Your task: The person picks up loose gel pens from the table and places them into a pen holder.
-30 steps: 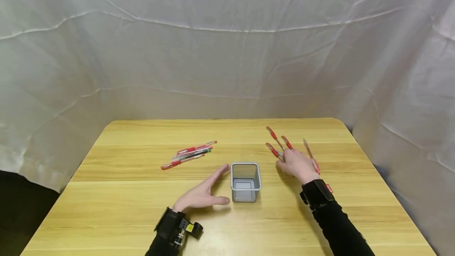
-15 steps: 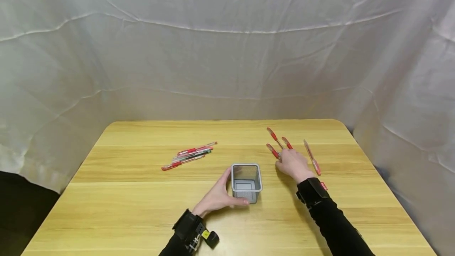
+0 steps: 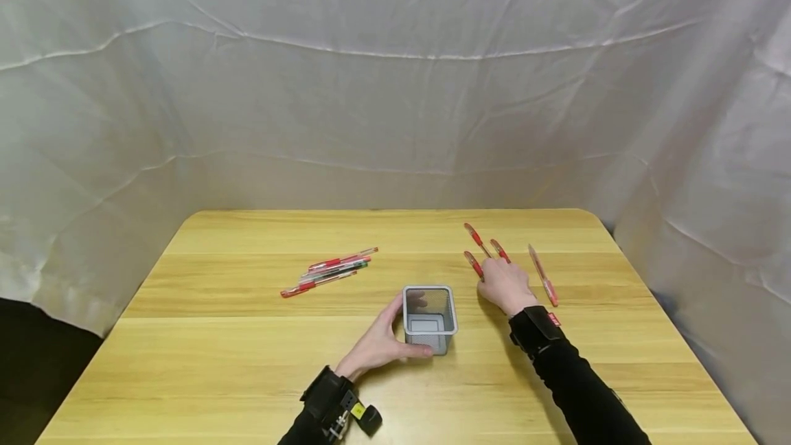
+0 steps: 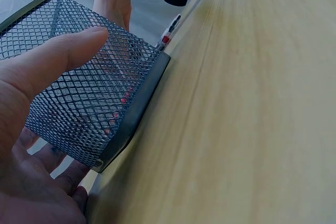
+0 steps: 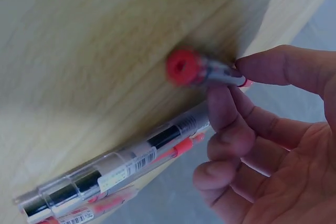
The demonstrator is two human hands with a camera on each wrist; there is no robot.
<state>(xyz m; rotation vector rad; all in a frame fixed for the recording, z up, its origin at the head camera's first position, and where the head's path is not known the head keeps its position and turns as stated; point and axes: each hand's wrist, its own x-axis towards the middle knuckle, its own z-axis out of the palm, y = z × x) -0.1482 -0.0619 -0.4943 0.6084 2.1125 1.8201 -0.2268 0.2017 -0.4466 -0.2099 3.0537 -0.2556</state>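
Note:
My left hand (image 3: 383,342) holds a grey wire-mesh pen holder (image 3: 446,342) standing on the table, its thumb across the near side and the fingers round the left and far sides. In the left wrist view the thumb lies along the mesh wall (image 4: 89,98). To the right, my right hand (image 3: 505,286) pinches a pen (image 5: 184,67) with a red end between thumb and fingers, just over the tabletop. Red pens (image 3: 474,264) fan out beyond that hand, partly hidden by it. A clear pen with black parts (image 5: 126,169) lies beside it in the right wrist view.
A bunch of several pens (image 3: 330,272), red, dark and clear, lies left of the holder. One more red pen (image 3: 543,276) rests right of my right hand. The wooden table (image 3: 216,362) is backed by a pale hanging cloth (image 3: 395,101).
My left hand has moved right, from beside the pen holder to round it. My right hand has shifted slightly left among the red pens.

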